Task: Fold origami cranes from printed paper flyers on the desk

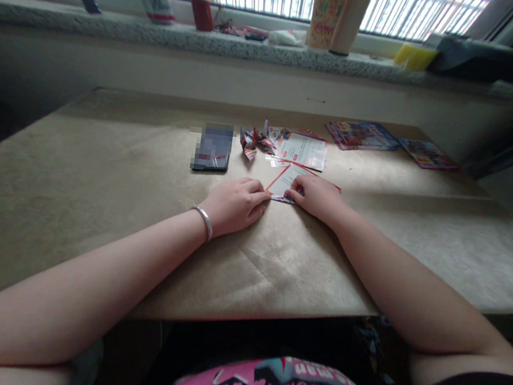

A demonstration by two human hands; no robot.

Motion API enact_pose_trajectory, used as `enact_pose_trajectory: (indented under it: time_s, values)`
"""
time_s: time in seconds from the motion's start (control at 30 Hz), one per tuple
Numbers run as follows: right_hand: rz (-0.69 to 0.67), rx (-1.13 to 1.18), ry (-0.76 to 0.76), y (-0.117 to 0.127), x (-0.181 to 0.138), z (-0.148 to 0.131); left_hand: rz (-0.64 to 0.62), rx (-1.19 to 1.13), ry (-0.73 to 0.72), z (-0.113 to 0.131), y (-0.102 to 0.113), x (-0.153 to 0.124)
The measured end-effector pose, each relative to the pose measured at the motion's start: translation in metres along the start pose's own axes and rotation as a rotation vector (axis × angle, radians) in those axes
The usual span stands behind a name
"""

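Note:
A partly folded sheet of paper (283, 180), white with red edges and a colourful printed fold along its near side, lies flat on the table. With fingers pressed together, my left hand (236, 206) grips its left corner; a silver bangle is on that wrist. Curled over the paper's right part is my right hand (318, 198), thumb and forefinger pinching the near folded edge. Just beyond are two small folded paper figures, one on the left (248, 144) and one on the right (263, 138). Beside them sit several printed sheets (305, 151), white with red borders.
A phone (213, 147) with a blurred screen stands left of the paper figures. Farther right lie a stack of colourful sheets (362, 135) and another small pile (427, 154). Bottles, a red container (201, 12) and a yellow object (414, 57) line the stone windowsill (236, 48).

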State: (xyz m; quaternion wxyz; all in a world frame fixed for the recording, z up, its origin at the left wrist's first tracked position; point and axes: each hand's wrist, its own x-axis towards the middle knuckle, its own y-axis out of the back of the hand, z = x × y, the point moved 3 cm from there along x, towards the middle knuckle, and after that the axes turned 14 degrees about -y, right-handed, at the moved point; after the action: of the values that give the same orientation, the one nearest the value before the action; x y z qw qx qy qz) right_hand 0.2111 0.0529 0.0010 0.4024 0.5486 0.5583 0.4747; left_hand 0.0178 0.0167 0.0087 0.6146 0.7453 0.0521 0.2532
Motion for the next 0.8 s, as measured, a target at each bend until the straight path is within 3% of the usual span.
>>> enact_pose_trajectory:
  time_s: [0.8]
  values:
    - [0.018, 0.019, 0.003, -0.0012, -0.0007, 0.0010, -0.046, 0.042, 0.036, -0.0080, 0.0053, -0.0022]
